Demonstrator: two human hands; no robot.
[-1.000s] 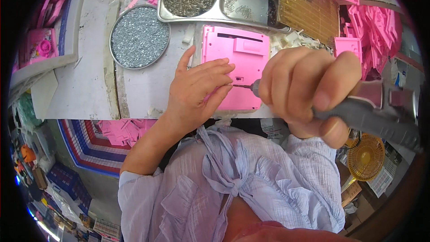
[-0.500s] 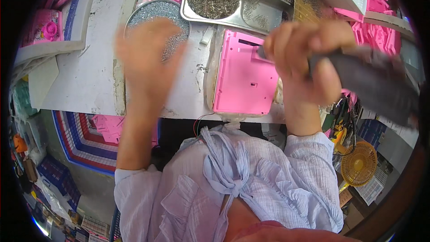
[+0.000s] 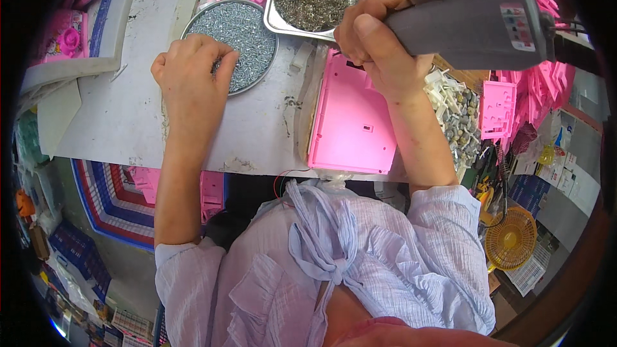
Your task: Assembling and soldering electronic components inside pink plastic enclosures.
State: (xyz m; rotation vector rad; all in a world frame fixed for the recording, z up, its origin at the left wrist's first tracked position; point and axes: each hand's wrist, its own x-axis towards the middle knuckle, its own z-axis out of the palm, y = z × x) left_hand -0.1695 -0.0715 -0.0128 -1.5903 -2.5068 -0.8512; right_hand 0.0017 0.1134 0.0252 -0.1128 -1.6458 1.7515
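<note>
My right hand is wrapped round the front of a dark grey electric screwdriver, above the far end of a flat pink plastic panel. The tool's tip is hidden behind my fingers. A round metal dish full of small silvery screws stands to the left of the panel. Over the dish's left rim my left hand has its fingers bent and closed, with the thumb by the screws. Whatever those fingers hold, if anything, is too small or hidden to make out.
A steel tray of darker small metal parts stands behind the panel. White and grey small parts lie right of my right forearm, near stacked pink pieces. Below the table at left is a striped basket; a yellow fan sits lower right.
My left hand has come down and closed at the left side of the screw dish. My right hand has moved up and left with the screwdriver, away from the panel's right side.
</note>
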